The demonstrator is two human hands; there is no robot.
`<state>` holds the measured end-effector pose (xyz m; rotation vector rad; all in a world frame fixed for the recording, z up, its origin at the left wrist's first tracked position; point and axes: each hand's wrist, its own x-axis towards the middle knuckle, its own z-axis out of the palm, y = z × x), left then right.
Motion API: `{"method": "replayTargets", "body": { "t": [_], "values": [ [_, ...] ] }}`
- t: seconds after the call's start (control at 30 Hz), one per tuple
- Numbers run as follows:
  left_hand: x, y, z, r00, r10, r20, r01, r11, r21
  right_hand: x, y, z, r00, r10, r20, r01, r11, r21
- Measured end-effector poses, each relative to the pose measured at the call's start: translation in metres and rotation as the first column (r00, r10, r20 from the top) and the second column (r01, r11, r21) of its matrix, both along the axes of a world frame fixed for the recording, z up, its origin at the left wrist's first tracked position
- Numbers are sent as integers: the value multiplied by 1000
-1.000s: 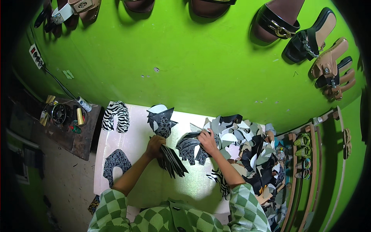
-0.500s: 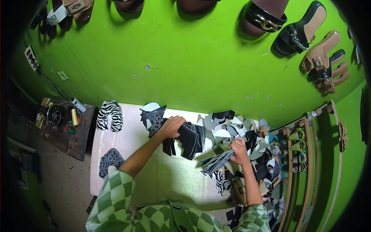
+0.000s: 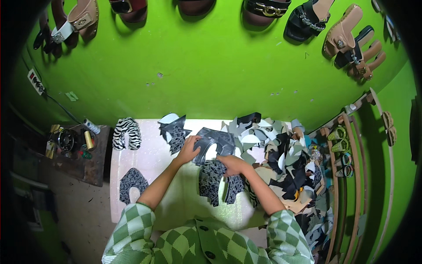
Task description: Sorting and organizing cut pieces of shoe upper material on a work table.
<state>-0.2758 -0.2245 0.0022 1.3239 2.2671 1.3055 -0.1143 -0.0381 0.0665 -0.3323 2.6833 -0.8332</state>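
Over the middle of the white table (image 3: 171,209), my left hand (image 3: 189,152) grips the left edge of a stack of dark grey, arch-shaped cut pieces (image 3: 224,140). Just nearer to me, my right hand (image 3: 234,165) is closed on the top of a bunch of black-and-grey patterned cut pieces (image 3: 212,182), whose notched ends point toward me. The two stacks lie close together, the patterned one overlapping the near edge of the dark one. Left of my left hand is a small pile of dark and patterned cut pieces (image 3: 176,134).
A zebra-striped arched piece (image 3: 118,136) and a patterned arched piece (image 3: 134,179) lie on the table's left side. A large heap of scraps (image 3: 281,163) covers the right. Sandals (image 3: 340,33) hang on the green wall; a wooden rack (image 3: 347,185) stands right, a dark side table (image 3: 83,165) left.
My right hand has swung left from the scrap heap, bringing the patterned pieces beside the dark stack. The dark pieces now lie flatter under my left hand. The view has shifted slightly.
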Motion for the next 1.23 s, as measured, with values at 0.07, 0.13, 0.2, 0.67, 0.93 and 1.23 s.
{"method": "replayTargets", "body": {
  "t": [0.07,0.13,0.2,0.67,0.93,1.23],
  "values": [
    [10,-40,-30,932,10,361,-55,992,113,-25,-29,-16,998,51,33,-54,996,77],
    [24,-66,-43,684,136,717,-122,990,-71,-32,-40,-47,992,-25,-120,51,976,213],
    [40,-89,-52,775,182,605,-103,981,-163,-31,-51,-57,960,-134,-247,210,926,313],
    [105,-102,-59,861,329,387,-317,943,-98,25,-86,-22,670,-264,-694,463,879,112],
    [135,-183,-43,379,202,903,-449,893,-11,77,-120,16,878,-279,-388,266,960,-88],
    [178,-243,-51,941,333,-52,-338,929,-150,114,-203,-82,954,-174,-246,183,983,15]
  ]
}}
